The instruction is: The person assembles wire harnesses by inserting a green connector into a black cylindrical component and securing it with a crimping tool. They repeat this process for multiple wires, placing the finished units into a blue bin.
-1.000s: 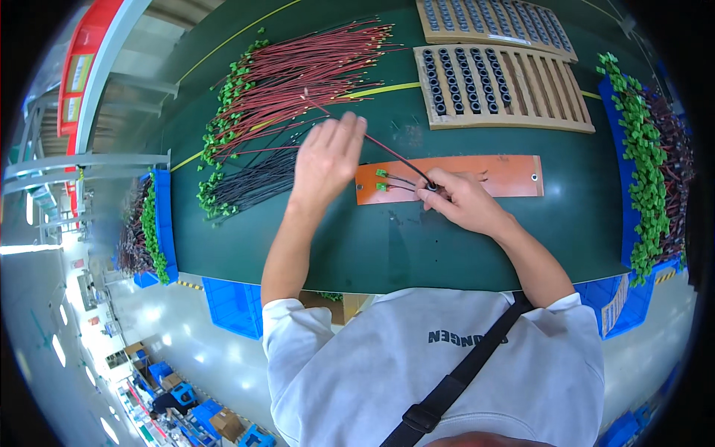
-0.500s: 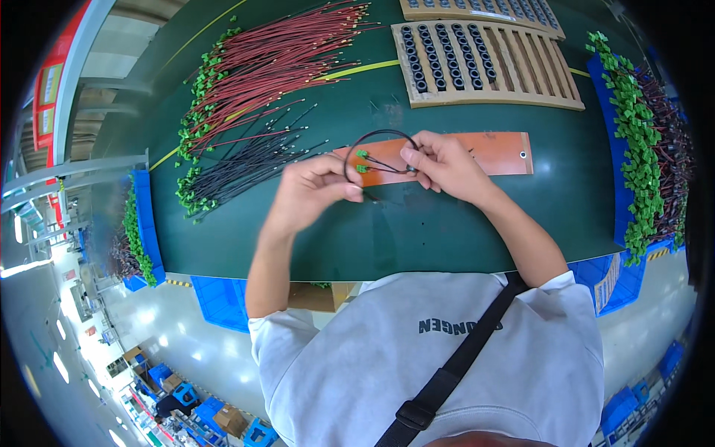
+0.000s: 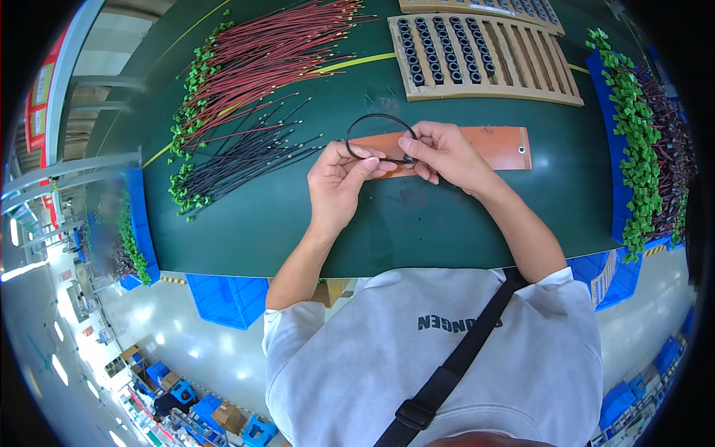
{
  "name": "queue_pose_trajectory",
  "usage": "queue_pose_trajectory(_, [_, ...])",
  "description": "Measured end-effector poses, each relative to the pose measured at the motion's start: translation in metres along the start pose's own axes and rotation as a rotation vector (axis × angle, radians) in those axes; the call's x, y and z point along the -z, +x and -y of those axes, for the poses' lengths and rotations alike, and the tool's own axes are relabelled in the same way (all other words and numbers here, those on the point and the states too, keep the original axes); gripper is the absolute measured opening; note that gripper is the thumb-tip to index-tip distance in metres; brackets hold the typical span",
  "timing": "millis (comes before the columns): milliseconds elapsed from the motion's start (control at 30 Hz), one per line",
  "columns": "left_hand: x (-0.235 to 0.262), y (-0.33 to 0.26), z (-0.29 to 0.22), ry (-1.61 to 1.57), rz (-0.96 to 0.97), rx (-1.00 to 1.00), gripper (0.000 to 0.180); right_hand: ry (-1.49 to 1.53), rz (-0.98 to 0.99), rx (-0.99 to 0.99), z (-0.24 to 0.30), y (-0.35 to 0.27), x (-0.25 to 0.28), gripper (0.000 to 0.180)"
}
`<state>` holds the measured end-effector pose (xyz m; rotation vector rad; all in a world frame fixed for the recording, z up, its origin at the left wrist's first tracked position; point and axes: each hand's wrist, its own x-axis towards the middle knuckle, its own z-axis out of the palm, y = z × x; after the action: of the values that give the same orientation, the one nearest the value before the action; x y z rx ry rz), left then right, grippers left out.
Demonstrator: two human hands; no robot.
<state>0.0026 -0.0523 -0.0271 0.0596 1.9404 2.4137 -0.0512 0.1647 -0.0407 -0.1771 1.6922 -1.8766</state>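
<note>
A black cable [image 3: 380, 115] arches in a loop between my two hands, above an orange strip [image 3: 495, 147] on the green table. My left hand [image 3: 341, 179] is closed, with thumb and forefinger pinching the cable at the loop's lower left. Opposite it, my right hand [image 3: 445, 155] is closed around a small dark ring [image 3: 408, 159], where the cable strands come together. The fingertips of both hands are close to each other. The cable's green connectors are hidden behind the left fingers.
Red cables [image 3: 268, 59] and black cables [image 3: 249, 160] with green connectors lie at left. A wooden tray [image 3: 491, 93] of black rings stands at the back. A blue bin [image 3: 620, 179] of green-ended cables is at right, another blue bin [image 3: 143, 223] at far left.
My left hand has moved right and slightly up, closer to the right hand. The green connectors between the hands are now covered. The cable loop stands a bit higher.
</note>
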Motion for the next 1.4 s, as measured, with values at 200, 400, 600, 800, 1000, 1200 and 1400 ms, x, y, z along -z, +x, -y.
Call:
queue_pose_trajectory(200, [0.004,-0.002,0.006,-0.03,-0.027,-0.042,0.01,0.012,-0.012,-0.003,-0.001,0.0,-0.001,0.032])
queue_pose_trajectory(400, [0.003,-0.01,0.009,-0.038,0.026,-0.106,0.011,0.052,-0.026,0.001,-0.004,0.001,-0.001,0.032])
queue_pose_trajectory(600, [0.005,-0.023,0.017,0.237,0.144,-0.132,0.014,0.081,-0.069,0.018,0.003,-0.002,-0.006,0.035])
queue_pose_trajectory(800, [-0.005,-0.016,0.018,0.152,0.064,-0.253,0.009,0.123,-0.082,0.069,0.001,-0.005,-0.008,0.035])
queue_pose_trajectory(1000, [-0.002,-0.014,0.014,0.083,0.032,-0.156,0.012,0.134,-0.026,0.006,0.0,-0.002,-0.002,0.032])
queue_pose_trajectory(1200, [-0.004,-0.012,0.012,0.052,0.002,-0.171,0.013,0.134,-0.037,0.013,-0.002,-0.002,-0.002,0.029])
queue_pose_trajectory(1400, [-0.003,-0.014,0.014,0.014,0.026,-0.185,0.014,0.123,-0.026,-0.003,-0.001,-0.001,0.001,0.03])
